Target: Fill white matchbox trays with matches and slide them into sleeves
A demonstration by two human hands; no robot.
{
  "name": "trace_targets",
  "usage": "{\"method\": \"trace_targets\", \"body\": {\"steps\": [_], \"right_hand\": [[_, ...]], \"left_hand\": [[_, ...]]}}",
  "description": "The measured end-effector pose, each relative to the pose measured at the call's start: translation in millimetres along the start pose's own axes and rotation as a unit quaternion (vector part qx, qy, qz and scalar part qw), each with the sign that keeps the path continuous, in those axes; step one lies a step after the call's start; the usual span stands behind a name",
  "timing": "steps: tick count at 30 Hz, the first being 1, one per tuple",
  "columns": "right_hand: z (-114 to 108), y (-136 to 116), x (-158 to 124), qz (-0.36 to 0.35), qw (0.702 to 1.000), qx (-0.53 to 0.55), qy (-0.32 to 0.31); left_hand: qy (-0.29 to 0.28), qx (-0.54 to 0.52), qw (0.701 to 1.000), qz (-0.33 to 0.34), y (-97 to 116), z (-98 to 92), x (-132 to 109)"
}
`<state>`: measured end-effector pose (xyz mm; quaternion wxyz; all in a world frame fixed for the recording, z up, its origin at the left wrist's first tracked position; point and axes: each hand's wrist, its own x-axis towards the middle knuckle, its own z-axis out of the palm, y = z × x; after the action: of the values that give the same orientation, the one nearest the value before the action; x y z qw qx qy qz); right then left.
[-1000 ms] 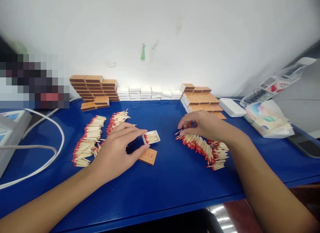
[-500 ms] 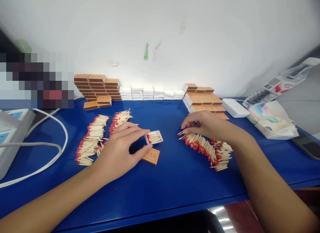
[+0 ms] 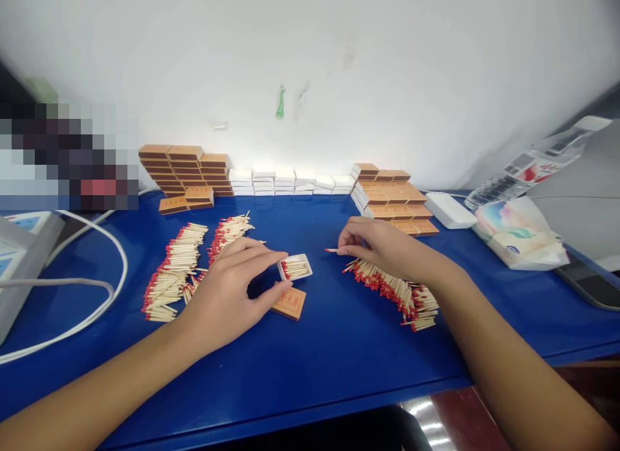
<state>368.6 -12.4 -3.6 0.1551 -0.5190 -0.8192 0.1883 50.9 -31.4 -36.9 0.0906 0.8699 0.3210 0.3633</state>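
Between the thumb and forefinger of my left hand [image 3: 237,286] is a small white matchbox tray [image 3: 310,269], gripped at its left end. Red-tipped matches [image 3: 294,269] lie inside it, heads to the left. Just below the tray an orange matchbox sleeve [image 3: 290,304] lies flat, partly behind my left thumb. My right hand [image 3: 371,244] pinches a match [image 3: 331,250] whose red head points left. Beneath that hand spreads a pile of matches [image 3: 382,283], partly covered by the palm and wrist. Two more rows of matches [image 3: 172,270] lie left of my left hand.
Stacked brown matchboxes [image 3: 184,167] stand against the wall at left, and more boxes [image 3: 392,196] at right. White trays [image 3: 290,179] line the wall between them. A tissue pack [image 3: 520,234], a white device [image 3: 450,210] and a phone [image 3: 593,280] sit right. White cables [image 3: 123,270] curve at left.
My right hand has lifted a match from the right pile and moved slightly left with it. My left hand still holds the tray in place. The view has shifted a little.
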Motion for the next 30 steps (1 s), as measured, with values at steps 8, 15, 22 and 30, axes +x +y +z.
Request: {"method": "trace_targets", "body": {"steps": [8,15,22,30], "right_hand": [[31.8,-49.8,4.9,-0.134,0.987,0.038,0.078],[34.3,-49.0,6.6,-0.158,0.981,0.029,0.109],[-20.0,8.5,-5.2,-0.038,0.997,-0.002,0.069],[-28.2,33.8,-9.4,0.005,0.998,-0.001,-0.06]], "left_hand": [[0.002,-0.005,1.0,0.006,2.1,1.0,0.4],[0.007,-0.003,1.0,-0.003,3.3,0.5,-0.7],[0.023,-0.002,1.0,-0.009,2.6,-0.4,0.3],[0.02,-0.003,1.0,-0.015,3.1,-0.5,0.0]]}}
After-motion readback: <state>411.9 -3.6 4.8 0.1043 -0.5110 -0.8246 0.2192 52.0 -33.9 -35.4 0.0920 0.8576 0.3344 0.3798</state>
